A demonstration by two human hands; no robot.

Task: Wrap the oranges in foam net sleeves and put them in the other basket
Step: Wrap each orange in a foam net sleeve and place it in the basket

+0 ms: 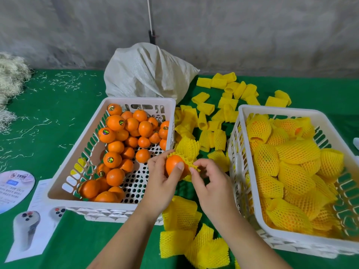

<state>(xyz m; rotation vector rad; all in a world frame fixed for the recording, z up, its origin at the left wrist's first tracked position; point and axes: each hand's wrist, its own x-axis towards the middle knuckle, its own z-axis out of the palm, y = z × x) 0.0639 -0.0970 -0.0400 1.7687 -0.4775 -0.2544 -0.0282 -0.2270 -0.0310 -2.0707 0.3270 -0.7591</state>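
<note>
We see two white baskets on the green cloth [58, 117]: the left basket [64, 183] holds roughly two dozen bare oranges [124, 136], and the right basket [250, 113] is heaped with wrapped ones [295, 152], too overlapped to count. Between the baskets, the left hand [161, 183] curls round one orange [174, 165] while the right hand [209, 185] pinches the edge of the yellow sleeve [187, 146] half pulled over it. We count some thirty loose sleeves [217, 117] scattered behind and below, one white sack [147, 72] at the back, and one printed sheet [37, 224] at left.
</note>
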